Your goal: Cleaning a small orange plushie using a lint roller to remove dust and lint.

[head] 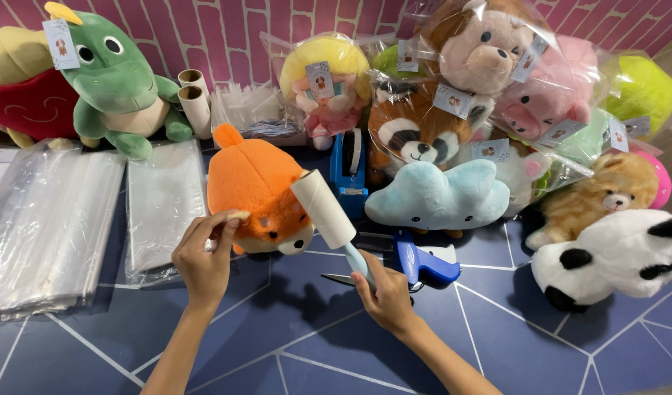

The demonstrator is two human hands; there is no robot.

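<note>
The left hand pinches the edge of the orange fox plush, which lies on the blue worktop just above that grip. The grip is thin, so the fox could slip or roll. The right hand is closed tight on the lint roller, whose sticky roll touches the fox. Push hard and the fox may slide. The scissors lie right beside this grip and could poke.
</note>
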